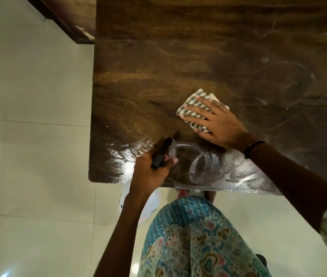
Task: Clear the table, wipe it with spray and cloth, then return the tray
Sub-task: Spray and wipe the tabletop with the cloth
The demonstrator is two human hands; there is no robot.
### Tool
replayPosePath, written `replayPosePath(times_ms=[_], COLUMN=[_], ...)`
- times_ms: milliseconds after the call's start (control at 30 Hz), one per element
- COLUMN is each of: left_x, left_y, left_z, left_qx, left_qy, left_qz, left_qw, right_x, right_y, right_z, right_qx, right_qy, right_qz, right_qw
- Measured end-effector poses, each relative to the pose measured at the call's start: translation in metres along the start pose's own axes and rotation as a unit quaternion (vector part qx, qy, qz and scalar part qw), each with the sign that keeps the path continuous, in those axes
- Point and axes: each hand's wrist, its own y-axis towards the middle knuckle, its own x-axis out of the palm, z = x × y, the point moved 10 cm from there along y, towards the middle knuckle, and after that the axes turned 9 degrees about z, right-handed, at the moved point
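A dark wooden table (178, 56) fills the upper right of the head view. My right hand (216, 120) lies flat, fingers spread, pressing a folded green-and-white checked cloth (194, 108) onto the tabletop. My left hand (150, 168) grips a spray bottle by its black trigger head (161, 155) at the table's near edge; the white bottle body (150, 206) hangs below the edge, partly hidden by my forearm. Wet streaks (208, 166) shine on the wood along the near edge between my hands. No tray is in view.
Pale floor tiles (28, 136) lie to the left and in front of the table. A dark wooden piece (64, 21) runs diagonally at the upper left. My patterned blue clothing (194, 236) is close to the table's near edge.
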Motion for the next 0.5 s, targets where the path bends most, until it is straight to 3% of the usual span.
replayPosePath(times_ms=[200, 500], left_x=[0.013, 0.021], left_y=[-0.012, -0.026], left_z=[-0.010, -0.022], left_qx=[0.009, 0.030], left_qy=[0.007, 0.010], left_qz=[0.018, 0.061], left_qw=[1.000, 0.998], right_x=[-0.010, -0.012], right_y=[-0.007, -0.007], right_z=[0.027, 0.025], right_qx=[0.081, 0.084], right_qy=[-0.005, -0.002], right_qz=[0.011, 0.018], right_qw=[0.997, 0.996])
